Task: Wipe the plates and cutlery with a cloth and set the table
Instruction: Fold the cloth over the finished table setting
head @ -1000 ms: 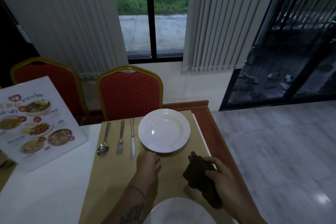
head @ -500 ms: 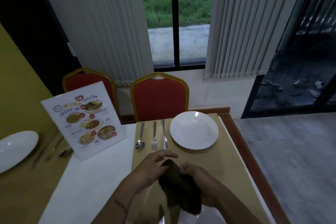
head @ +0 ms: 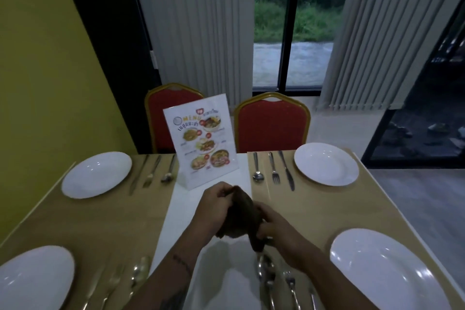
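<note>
Both my hands hold a dark brown cloth (head: 242, 219) above the white middle strip of the table. My left hand (head: 214, 206) grips its upper left part, my right hand (head: 273, 225) grips its lower right end. White plates lie at the far right (head: 326, 163), far left (head: 97, 174), near right (head: 387, 270) and near left (head: 34, 278). Beside each plate lie a spoon, fork and knife: far right cutlery (head: 273, 170), far left cutlery (head: 153, 171), near right cutlery (head: 279, 282), near left cutlery (head: 120, 282).
A standing menu card (head: 202, 139) is at the table's far middle. Two red chairs (head: 271, 126) stand behind the table, before the blinds and window. A yellow wall runs along the left. Grey floor lies to the right of the table edge.
The view swung left and now takes in the whole table with its place settings. My left hand left the far right plate and joined my right hand on the cloth.
</note>
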